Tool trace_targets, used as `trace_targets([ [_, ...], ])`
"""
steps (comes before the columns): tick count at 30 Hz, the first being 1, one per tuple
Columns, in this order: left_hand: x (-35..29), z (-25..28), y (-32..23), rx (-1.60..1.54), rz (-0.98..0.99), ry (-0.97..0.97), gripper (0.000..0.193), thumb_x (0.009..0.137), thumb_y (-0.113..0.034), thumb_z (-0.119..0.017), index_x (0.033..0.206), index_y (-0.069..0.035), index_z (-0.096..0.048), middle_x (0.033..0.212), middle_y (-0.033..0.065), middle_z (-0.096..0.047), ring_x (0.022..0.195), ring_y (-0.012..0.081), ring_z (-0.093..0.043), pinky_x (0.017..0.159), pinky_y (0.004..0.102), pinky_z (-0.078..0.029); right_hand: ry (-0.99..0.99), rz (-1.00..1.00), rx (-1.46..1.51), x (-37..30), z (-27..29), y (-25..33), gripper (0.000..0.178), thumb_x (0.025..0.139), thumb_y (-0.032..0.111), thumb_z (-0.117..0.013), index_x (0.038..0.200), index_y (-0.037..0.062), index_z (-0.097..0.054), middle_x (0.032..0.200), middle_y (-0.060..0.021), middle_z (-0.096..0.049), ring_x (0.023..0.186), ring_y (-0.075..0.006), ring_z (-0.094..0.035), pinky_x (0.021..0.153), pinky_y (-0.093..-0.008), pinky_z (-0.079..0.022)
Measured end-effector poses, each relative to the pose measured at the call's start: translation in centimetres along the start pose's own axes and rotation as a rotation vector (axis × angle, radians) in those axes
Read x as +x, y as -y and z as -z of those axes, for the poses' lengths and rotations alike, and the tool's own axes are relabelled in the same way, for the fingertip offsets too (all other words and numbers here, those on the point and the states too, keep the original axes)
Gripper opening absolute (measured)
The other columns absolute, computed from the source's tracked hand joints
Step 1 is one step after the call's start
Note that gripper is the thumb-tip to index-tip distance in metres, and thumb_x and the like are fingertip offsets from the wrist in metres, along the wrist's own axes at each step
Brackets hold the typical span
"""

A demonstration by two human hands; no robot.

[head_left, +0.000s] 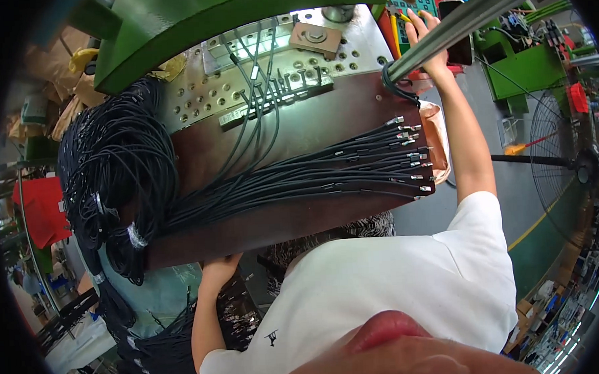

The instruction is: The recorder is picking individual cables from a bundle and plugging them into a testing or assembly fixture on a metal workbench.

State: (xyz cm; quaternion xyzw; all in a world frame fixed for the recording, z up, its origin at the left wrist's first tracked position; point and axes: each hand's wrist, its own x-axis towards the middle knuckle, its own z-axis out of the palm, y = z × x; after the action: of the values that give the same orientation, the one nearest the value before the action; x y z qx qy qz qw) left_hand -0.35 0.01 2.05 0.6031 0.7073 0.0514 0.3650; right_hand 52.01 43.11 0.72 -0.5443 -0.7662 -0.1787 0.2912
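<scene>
- Overhead fisheye view down onto a person in a white shirt at a green press-like machine (189,23); a brown board (296,129) lies across its metal bed in the middle of the frame.
- A fan of black cables (292,177) lies flat across the board, their metal-tipped ends (413,157) lined up in a row near its right edge; by my judgement this batch is laid out and waiting, while a much larger coiled mass of black cables (116,169) hangs at the left of the frame, so most of the work looks still ahead.
- A few cables (257,87) run up from the board to a metal fixture block (274,93) in the upper middle, their tips at its slots; whether they are seated I cannot tell.
- The left hand (219,266), lower middle-left, rests at the board's near edge, fingers curled under it; what it grips, if anything, is hidden.
- The right hand (423,31), upper right, is lifted to a teal button panel (415,1), fingers spread and holding nothing.
- Containers: a copper-coloured tray or bag (438,139) sits just off the board's right edge, below the cable tips; its contents do not show.
- A floor fan (576,166) stands at the far right.
</scene>
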Motion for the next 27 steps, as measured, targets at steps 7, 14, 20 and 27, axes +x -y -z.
trace_targets([
  [7,0.0,0.5,-1.7,0.008,-0.078,-0.065,0.037,0.087,-0.027,-0.066,0.113,-0.001,-0.064,0.113,0.0229,-0.063,0.105,0.0438,-0.058,0.092,0.0482,-0.045,0.001,-0.166,0.245,-2.3,2.4,-0.8,0.037,0.099,0.022,-0.049,0.132,0.0115,-0.060,0.140,-0.0217,-0.047,0.125,-0.0357,-0.047,0.109,-0.0421,-0.033],
  [14,-0.8,-3.5,4.1,0.461,-0.049,-0.053,0.030,0.082,-0.012,-0.056,0.107,0.001,-0.064,0.108,0.0233,-0.063,0.101,0.0393,-0.060,0.089,0.0481,-0.046,0.132,-0.633,0.644,-25.6,14.6,9.4,0.039,0.096,0.006,-0.053,0.134,-0.0017,-0.049,0.125,-0.0153,-0.058,0.115,-0.0218,-0.055,0.098,-0.0342,-0.043],
  [20,-0.1,-3.1,3.5,0.473,0.044,-0.019,0.029,0.085,-0.008,-0.053,0.112,-0.002,-0.063,0.109,0.0204,-0.063,0.102,0.0382,-0.058,0.093,0.0455,-0.044,0.563,-0.272,0.565,-32.2,13.7,14.1,0.032,0.086,0.002,-0.063,0.118,0.0004,-0.061,0.118,-0.0164,-0.061,0.111,-0.0344,-0.056,0.097,-0.0434,-0.044],
  [27,0.8,-2.3,2.6,0.374,-0.250,-0.187,0.024,0.085,-0.008,-0.054,0.104,0.001,-0.065,0.103,0.0220,-0.064,0.096,0.0396,-0.061,0.086,0.0468,-0.047,0.566,-0.318,0.569,-33.5,13.7,12.8,0.038,0.091,0.006,-0.060,0.128,-0.0012,-0.054,0.129,-0.0165,-0.056,0.118,-0.0287,-0.051,0.104,-0.0408,-0.038],
])
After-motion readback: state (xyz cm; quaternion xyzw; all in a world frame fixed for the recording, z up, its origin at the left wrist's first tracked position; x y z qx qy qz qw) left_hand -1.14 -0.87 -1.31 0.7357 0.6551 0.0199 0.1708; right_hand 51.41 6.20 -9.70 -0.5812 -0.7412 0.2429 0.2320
